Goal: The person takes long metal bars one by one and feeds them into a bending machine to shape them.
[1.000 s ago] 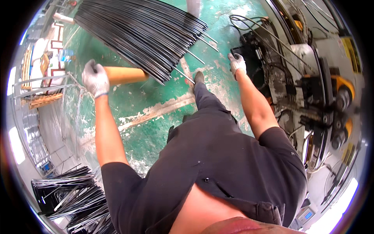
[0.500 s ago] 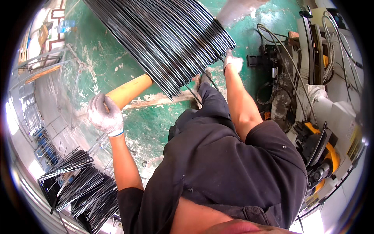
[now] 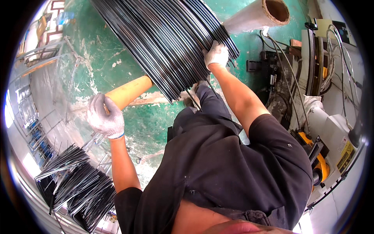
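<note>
A thick stack of long black metal rods (image 3: 156, 35) spans the upper middle, its near ends slanting toward me. My right hand (image 3: 217, 55), in a white knit glove, lies on the stack close to its right-hand ends. Its thumb and fingers bend down onto the rods; how many they grip is hidden. On the left, my gloved left hand (image 3: 105, 116) curls at the end of a yellow tube (image 3: 130, 93), covering that end. The tube's other end meets the stack's left side. A few rods stick out below the stack near my legs.
A wide pale tube (image 3: 255, 16) with an open end stands beyond the stack's right side. Machinery with cables (image 3: 280, 66) and a grey-white housing (image 3: 331, 128) line the right. Bent black rods (image 3: 80, 183) are piled at lower left. The green floor (image 3: 97, 50) is scuffed.
My right hand has moved from the rod ends up and left onto the top of the stack. My left hand stays at the yellow tube. The pale tube's open end has come into view.
</note>
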{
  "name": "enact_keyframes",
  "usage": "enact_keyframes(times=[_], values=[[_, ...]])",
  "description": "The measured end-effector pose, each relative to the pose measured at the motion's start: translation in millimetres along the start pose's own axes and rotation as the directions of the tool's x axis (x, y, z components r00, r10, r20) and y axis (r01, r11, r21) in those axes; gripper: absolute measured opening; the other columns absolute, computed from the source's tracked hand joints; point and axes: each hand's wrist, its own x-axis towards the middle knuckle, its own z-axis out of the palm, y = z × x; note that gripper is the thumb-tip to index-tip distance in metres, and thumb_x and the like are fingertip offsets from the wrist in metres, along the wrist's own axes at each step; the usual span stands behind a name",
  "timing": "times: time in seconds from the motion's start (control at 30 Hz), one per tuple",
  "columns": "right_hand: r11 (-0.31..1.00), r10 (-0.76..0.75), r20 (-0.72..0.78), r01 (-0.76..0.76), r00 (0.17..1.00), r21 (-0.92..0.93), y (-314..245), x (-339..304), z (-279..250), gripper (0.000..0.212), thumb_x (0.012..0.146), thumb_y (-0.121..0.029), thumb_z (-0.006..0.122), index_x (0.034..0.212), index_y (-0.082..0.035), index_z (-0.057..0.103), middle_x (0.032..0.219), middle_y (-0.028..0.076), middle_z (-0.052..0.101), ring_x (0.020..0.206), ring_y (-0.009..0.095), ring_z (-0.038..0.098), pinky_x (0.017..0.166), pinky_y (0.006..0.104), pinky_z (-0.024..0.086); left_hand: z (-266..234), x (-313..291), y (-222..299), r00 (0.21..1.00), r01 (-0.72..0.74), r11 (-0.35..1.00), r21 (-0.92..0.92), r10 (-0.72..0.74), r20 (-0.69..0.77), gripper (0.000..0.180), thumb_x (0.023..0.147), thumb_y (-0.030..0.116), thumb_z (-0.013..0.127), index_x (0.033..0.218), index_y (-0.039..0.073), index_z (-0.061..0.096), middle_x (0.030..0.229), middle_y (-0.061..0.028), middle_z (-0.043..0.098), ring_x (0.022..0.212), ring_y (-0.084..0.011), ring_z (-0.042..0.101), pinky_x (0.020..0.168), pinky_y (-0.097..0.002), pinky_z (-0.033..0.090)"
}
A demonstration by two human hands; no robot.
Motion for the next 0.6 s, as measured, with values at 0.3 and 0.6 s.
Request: enact_keyframes(times=[0.3,0.6], values=[[0.992,-0.127,0.349,0.125,0.929,0.031,8.7,29.3,-16.0,0.042,0.088,-0.040,0.077,0.108,-0.004,0.069,0.112,0.022,0.074,0.108,0.041,0.070,0.096,0.0472,0.055,-2.9,-1.4,-2.8,1.000,-0.006,1.000,-0.001,0.006,-0.008,0.009,0.085,0.001,0.069,0.094,0.000,0.071,0.096,-0.0148,0.074,0.093,-0.0387,0.071,0.084,-0.0488,0.057],[0.961,-0.218,0.539,0.081,0.814,0.266,13.8,53.8,-33.3,0.070,0.088,-0.039,0.082,0.136,0.007,0.060,0.122,0.022,0.073,0.107,0.029,0.072,0.094,0.0384,0.057,-6.8,-0.6,-4.6,0.999,-0.042,0.998,-0.037,0.042,-0.020,0.009,0.083,0.001,0.069,0.092,0.002,0.070,0.096,-0.0141,0.073,0.092,-0.0379,0.071,0.083,-0.0485,0.056]])
